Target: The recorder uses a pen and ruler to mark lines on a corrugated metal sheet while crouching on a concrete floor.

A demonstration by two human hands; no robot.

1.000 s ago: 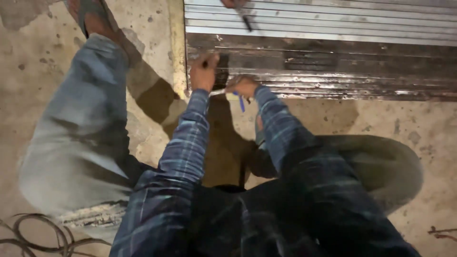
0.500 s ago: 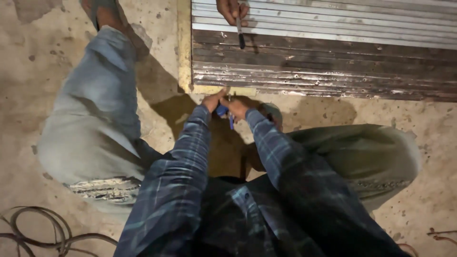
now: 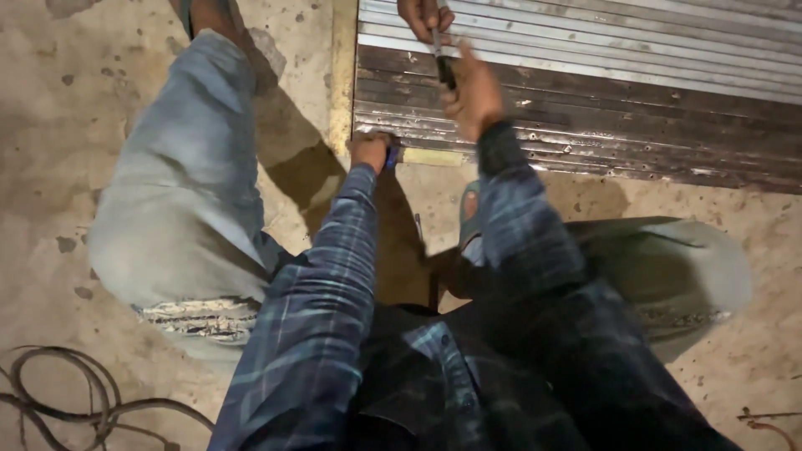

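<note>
Upper middle of the frame: the right hand (image 3: 474, 90) reaches out over the ribbed metal shutter (image 3: 635, 92), its fingers closing on a slim dark tool (image 3: 441, 60) that lies across the slats. Another person's hand (image 3: 424, 17) at the very top edge grips the upper end of that same tool. Just lower and left, the left hand (image 3: 369, 152) sits at the shutter's bottom corner, fingers curled tight around a small blue object (image 3: 391, 155) that barely peeks out; what it is, I cannot tell. Both plaid sleeves (image 3: 334, 276) run down toward the bottom of the frame. A bent knee in pale jeans (image 3: 175, 200) fills the left side above the concrete floor (image 3: 50, 167), and a dark cable (image 3: 92, 401) loops in the lower left corner.
</note>
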